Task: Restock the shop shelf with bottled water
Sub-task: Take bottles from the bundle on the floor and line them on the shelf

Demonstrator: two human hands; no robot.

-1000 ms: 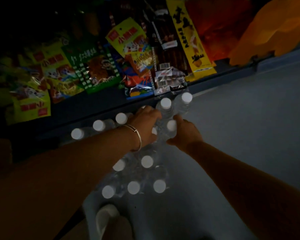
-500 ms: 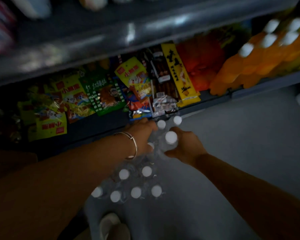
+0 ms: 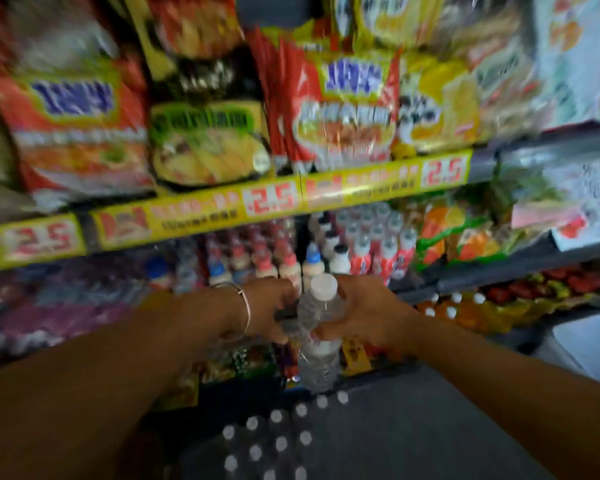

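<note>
Shop shelves fill my view, blurred: noodle packs (image 3: 343,109) stand on the upper shelf, above a yellow price strip (image 3: 271,202) marked 2.5. Below it small drink bottles (image 3: 361,244) crowd a lower shelf (image 3: 520,265), with orange bottles (image 3: 454,306) further down to the right. My right hand (image 3: 368,313) curls round a clear water bottle (image 3: 321,313) with a white cap, held upright in front of the small drinks. My left hand (image 3: 271,308), a bangle (image 3: 245,306) on its wrist, grips something dark just beside that bottle; I cannot tell what. On the grey floor (image 3: 430,427) beneath, a pack of water bottles (image 3: 278,441) shows its white caps.
</note>
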